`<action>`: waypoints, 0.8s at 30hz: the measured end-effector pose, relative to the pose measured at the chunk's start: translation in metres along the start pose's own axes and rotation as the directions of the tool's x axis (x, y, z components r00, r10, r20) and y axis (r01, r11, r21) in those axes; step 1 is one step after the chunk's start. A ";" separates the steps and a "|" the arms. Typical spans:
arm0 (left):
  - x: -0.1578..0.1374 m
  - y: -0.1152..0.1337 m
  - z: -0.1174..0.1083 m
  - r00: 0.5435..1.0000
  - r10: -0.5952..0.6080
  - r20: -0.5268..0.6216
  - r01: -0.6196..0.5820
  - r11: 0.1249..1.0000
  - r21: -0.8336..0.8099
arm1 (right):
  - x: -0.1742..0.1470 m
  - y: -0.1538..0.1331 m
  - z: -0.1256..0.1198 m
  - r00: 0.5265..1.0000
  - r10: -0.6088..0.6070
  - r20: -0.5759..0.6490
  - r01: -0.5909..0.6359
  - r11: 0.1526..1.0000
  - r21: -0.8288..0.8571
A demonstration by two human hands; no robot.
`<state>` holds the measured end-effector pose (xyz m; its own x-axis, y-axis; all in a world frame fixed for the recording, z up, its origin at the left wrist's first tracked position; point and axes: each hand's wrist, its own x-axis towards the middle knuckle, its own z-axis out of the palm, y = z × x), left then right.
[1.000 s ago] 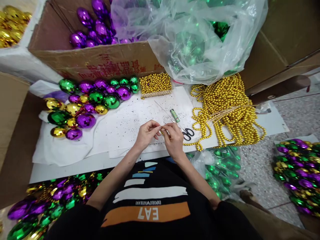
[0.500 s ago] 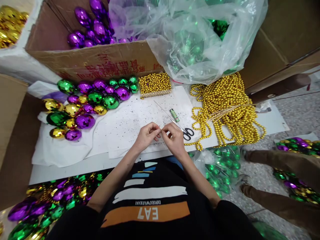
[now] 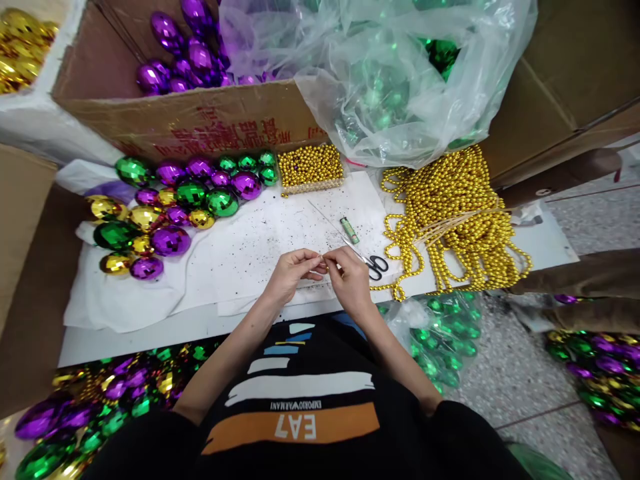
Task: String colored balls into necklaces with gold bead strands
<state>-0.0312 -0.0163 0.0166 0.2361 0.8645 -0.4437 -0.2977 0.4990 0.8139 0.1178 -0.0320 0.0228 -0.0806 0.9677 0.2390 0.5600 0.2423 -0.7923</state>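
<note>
My left hand [image 3: 293, 275] is closed in a pinch, its fingertips meeting those of my right hand [image 3: 349, 279] above the white work surface. Between them is something tiny with a gold glint, too small to name. Just right of my right hand lie scissors [image 3: 376, 267] with black handles, blades pointing away. Beyond them rests a green lighter [image 3: 349, 230]. A clear box of loose gold beads [image 3: 310, 168] stands further back. To the right, strands of gold beads [image 3: 453, 220] are heaped and tied with pale string.
Shiny purple, green and gold ornaments [image 3: 170, 241] lie grouped at left. Behind is a cardboard box [image 3: 210, 123] with purple ornaments and a plastic bag [image 3: 400, 87] of green ones. Bagged green balls [image 3: 445, 340] sit below the right edge. Another person's legs [image 3: 585, 273] are at right.
My hands stay nearly in place, with the fingers shifting slightly and a gold glint now showing between them. The other person's legs at the right have moved.
</note>
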 end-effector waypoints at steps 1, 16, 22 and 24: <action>-0.001 -0.001 0.001 1.000 0.020 -0.017 -0.020 1.000 0.009 | -0.001 0.000 0.000 1.000 0.002 0.000 -0.002 1.000 -0.028; -0.004 -0.019 0.008 0.860 0.510 0.011 -0.353 0.579 0.735 | -0.001 -0.001 0.001 0.989 0.097 0.108 -0.047 0.919 -0.392; -0.005 -0.021 0.006 0.920 0.390 -0.039 -0.267 0.697 0.666 | 0.002 0.003 -0.003 0.974 0.146 0.175 -0.096 0.960 -0.264; -0.006 -0.021 0.006 0.934 0.353 -0.054 -0.242 0.736 0.632 | 0.002 0.004 -0.004 0.972 0.146 0.181 -0.099 0.965 -0.244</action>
<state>-0.0207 -0.0319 0.0047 0.0653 0.9870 -0.1470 0.3084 0.1201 0.9436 0.1232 -0.0291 0.0221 -0.1461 0.9892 0.0148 0.7494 0.1204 -0.6510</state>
